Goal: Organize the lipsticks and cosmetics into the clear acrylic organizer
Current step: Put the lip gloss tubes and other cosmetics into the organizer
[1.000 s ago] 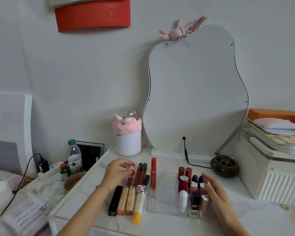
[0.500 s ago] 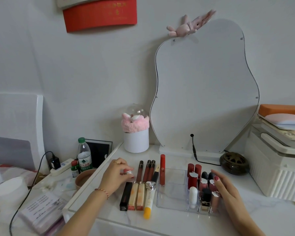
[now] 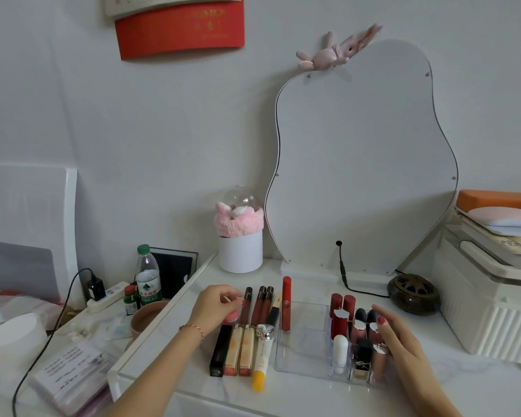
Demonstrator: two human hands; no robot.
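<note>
At a white marble-look worktop (image 3: 452, 383), we sort cosmetics beneath a curvy white-backed mirror (image 3: 364, 164). Our left hand (image 3: 214, 308) curls its fingers over a small round pink pot (image 3: 231, 318) just left of the row of dark slim lip-gloss tubes (image 3: 257, 307); the grip looks closed on the pot from above, though how firmly we cannot tell. Our right hand (image 3: 394, 338) rests against the right side of the clear acrylic organizer (image 3: 301, 356), fingers loosely spread and steadying it, pinching nothing.

The organizer's right-hand cells already hold upright red and dark lipsticks (image 3: 342, 308) and a white capped stick (image 3: 340, 350); its wide left compartment is open, with a tall red lip-gloss tube (image 3: 286, 302) standing at its back left edge, inside or just behind we cannot tell. On the worktop beside it lie a black tube (image 3: 220, 350), two gold-and-peach tubes (image 3: 238, 350) and a yellow-capped cream tube (image 3: 262, 365).

The step in hand, as we judge it, is lifting the pot and carrying it right into the organizer. Done well, that means raising it clear above the gloss tubes so none roll, keeping the right hand bracing the light acrylic, and setting the pot flat in the wide compartment, away from the tall tube, which could topple.
</note>
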